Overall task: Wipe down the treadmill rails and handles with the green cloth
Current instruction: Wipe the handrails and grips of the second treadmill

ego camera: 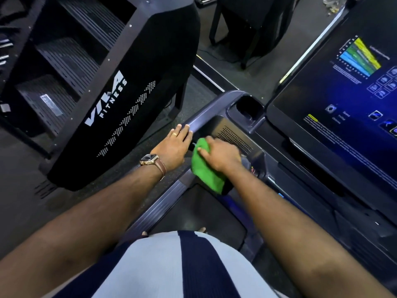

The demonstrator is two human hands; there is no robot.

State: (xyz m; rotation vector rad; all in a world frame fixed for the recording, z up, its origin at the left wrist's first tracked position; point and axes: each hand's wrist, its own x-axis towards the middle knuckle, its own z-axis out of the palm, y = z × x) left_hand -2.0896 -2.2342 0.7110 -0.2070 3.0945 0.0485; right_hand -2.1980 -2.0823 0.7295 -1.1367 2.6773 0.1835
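Green cloth point(204, 171) bunched under a person's right hand point(223, 155), whose fingers curl over it, presses against the treadmill's left handle beside a perforated panel point(234, 136). Left hand point(174, 145), wearing a watch point(149, 159), rests flat and relaxed on the grey rail point(206, 110). A lit console screen point(335, 100) glows at right.

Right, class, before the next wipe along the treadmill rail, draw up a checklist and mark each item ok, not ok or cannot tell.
1. green cloth gripped in right hand: ok.
2. cloth against the treadmill beside the vented panel: ok.
3. rail ahead free: not ok, left hand rests flat on it.
4. belt stopped: cannot tell; screen is lit.
5. cloth damp: cannot tell.
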